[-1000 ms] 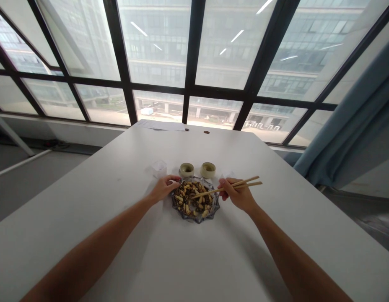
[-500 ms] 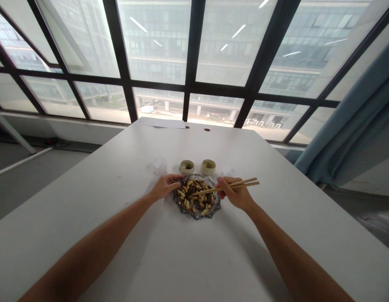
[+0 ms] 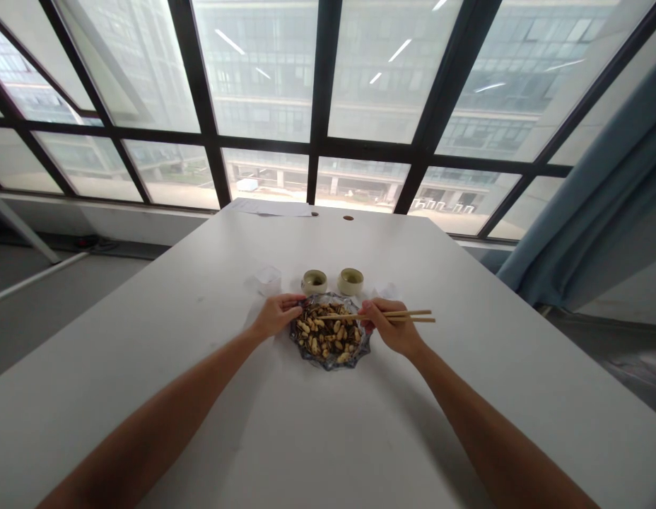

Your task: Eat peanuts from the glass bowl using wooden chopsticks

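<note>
A scalloped clear-glass bowl (image 3: 366,345) sits on the white table, filled with peanuts in the shell (image 3: 314,345) mixed with dark seeds. My left hand (image 3: 276,315) grips its left rim between thumb and fingers. In my right hand (image 3: 392,326) is a pair of wooden chopsticks (image 3: 413,313), held at the bowl's right side. Their tips reach over the nuts and seeds near the upper middle of the bowl; whether they pinch a piece is too small to tell.
Two small pale-green cups (image 3: 314,281) stand just behind the bowl. Crumpled clear plastic (image 3: 268,281) lies left of them. Paper sheets (image 3: 269,208) rest at the table's far edge, near two round holes. A blue curtain (image 3: 577,205) hangs at the right, beside large windows.
The chopsticks have swung, so their tips now lie higher and slightly left in the bowl and they run nearly level. My left hand stays on the rim.
</note>
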Action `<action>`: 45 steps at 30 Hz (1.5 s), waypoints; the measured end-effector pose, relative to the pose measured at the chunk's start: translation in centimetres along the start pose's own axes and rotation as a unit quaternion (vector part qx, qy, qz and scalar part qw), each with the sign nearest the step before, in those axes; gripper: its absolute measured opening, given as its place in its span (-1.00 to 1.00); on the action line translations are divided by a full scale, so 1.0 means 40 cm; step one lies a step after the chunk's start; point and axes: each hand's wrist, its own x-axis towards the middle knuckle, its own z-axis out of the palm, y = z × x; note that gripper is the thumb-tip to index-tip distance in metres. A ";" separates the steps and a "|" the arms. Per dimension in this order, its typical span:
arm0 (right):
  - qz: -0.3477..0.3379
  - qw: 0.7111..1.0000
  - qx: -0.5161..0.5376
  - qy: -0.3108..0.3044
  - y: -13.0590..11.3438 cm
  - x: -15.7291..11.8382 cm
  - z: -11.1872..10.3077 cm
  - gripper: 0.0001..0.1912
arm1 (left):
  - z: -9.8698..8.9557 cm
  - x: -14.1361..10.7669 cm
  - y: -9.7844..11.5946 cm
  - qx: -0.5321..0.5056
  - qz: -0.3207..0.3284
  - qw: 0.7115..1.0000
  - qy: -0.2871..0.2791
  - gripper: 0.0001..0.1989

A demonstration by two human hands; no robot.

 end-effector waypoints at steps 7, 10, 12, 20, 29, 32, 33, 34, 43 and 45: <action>0.021 0.999 0.023 0.039 -0.026 0.008 -0.036 -0.40 | -0.002 0.012 -0.026 -0.002 0.035 0.999 -0.011 -0.48; 0.005 0.998 0.010 0.059 -0.026 0.008 -0.030 -0.43 | 0.005 0.005 -0.018 -0.003 0.036 0.998 -0.050 -0.36; -0.005 0.999 -0.006 0.031 -0.022 0.006 -0.018 -0.47 | 0.011 -0.004 -0.008 0.009 0.029 0.996 -0.087 -0.26; 0.015 1.000 0.022 0.012 -0.020 0.003 -0.026 -0.41 | 0.026 -0.018 0.006 0.015 0.016 0.994 -0.107 -0.20; 0.015 1.000 0.018 -0.005 -0.034 0.006 -0.017 -0.43 | 0.030 -0.014 -0.006 0.049 0.033 0.996 -0.066 -0.39; 0.011 1.000 0.015 -0.013 -0.034 0.003 -0.015 -0.42 | 0.031 -0.016 -0.007 0.051 0.037 0.996 -0.066 -0.36; 0.012 1.000 0.016 -0.004 -0.034 0.003 -0.020 -0.41 | 0.031 -0.016 -0.007 0.050 0.035 0.996 -0.065 -0.36; 0.014 1.000 0.017 0.008 -0.035 0.002 -0.026 -0.40 | 0.032 -0.016 -0.007 0.048 0.032 0.996 -0.063 -0.36; -0.013 0.999 -0.012 0.027 -0.036 0.001 -0.030 -0.43 | 0.040 -0.005 -0.022 -0.003 0.020 0.999 -0.038 -0.53; -0.033 0.999 -0.042 0.005 -0.030 -0.002 -0.019 -0.46 | 0.040 -0.004 -0.022 0.008 0.026 0.999 -0.037 -0.50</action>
